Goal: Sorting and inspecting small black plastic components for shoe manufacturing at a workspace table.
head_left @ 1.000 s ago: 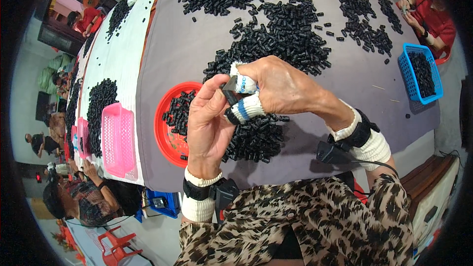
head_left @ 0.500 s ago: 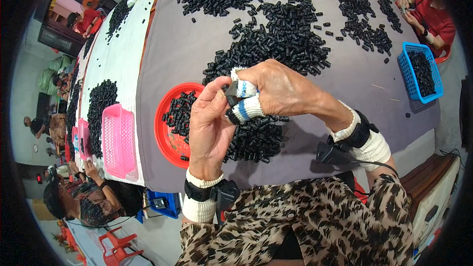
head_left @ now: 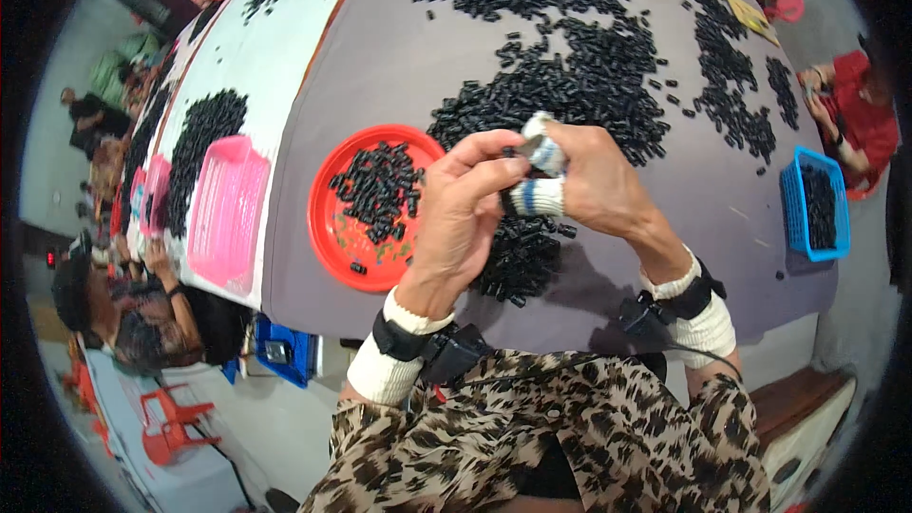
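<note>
Both my hands are raised over the near side of the grey-covered table. My left hand [head_left: 461, 214] is closed, its thumb and forefinger pinching a small black cylindrical piece [head_left: 510, 151]. Facing it, my right hand [head_left: 603, 180] has its fingers curled, with white, blue-striped knit finger covers [head_left: 540, 197] on them. Whatever those fingers hold is hidden. Below the hands lies a small heap of black pieces [head_left: 518, 261]. Beside my left hand, a round red tray [head_left: 325, 252] holds more of them.
A large pile of black pieces [head_left: 570, 85] spreads beyond my hands. To the right stands a blue basket [head_left: 817, 252] of black pieces, near a person in red [head_left: 855, 104]. Left are a pink basket [head_left: 223, 218] on white cloth and another seated person [head_left: 142, 304].
The view has shifted, so the table contents sit differently in it and more of the red tray shows. My hands stay close together, the right one turned slightly.
</note>
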`<state>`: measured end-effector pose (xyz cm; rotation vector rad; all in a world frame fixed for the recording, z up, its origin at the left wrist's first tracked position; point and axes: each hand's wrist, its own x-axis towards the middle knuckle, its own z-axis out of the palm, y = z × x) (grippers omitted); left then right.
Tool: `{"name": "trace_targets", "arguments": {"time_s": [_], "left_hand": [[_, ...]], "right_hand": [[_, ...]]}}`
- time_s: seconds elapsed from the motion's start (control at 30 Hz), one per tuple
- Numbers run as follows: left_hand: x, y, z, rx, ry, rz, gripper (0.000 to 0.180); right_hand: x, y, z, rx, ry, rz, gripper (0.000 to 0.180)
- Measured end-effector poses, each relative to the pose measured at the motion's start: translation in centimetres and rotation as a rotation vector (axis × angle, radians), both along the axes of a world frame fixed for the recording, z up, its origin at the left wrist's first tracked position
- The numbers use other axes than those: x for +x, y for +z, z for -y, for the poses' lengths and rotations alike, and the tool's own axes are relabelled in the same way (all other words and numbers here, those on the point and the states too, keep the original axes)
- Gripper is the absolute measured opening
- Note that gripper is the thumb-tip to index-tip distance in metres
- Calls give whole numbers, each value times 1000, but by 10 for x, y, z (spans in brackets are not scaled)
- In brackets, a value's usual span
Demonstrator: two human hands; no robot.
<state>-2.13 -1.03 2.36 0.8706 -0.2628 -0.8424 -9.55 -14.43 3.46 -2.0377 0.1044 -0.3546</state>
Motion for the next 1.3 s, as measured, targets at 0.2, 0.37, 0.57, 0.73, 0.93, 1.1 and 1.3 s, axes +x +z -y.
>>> {"name": "trace_targets", "arguments": {"time_s": [0.2, 0.37, 0.57, 0.73, 0.93, 1.1, 1.3], "left_hand": [[-5, -17, -9, -26, -5, -27, 16], [-4, -16, -23, -11, -69, 20, 21], [48, -44, -76, 381, 364, 511, 27], [57, -64, -91, 497, 390, 578, 25], [10, -82, -60, 649, -78, 930, 27], [-10, -75, -50, 701, -529, 1207, 32], [-6, -93, -55, 816, -244, 1482, 41]], "right_hand": [[-7, -14, -13, 65, -23, -22, 29], [-10, -20, -18, 124, -26, -26, 30], [-16, -12, -8, 90, -15, -98, 34], [-37, -23, 11, 203, -148, -153, 33], [-61, -37, 16, 249, -164, -332, 24], [-79, -89, -3, 199, 236, -219, 14], [-92, -140, -45, 126, 359, -325, 14]]}}
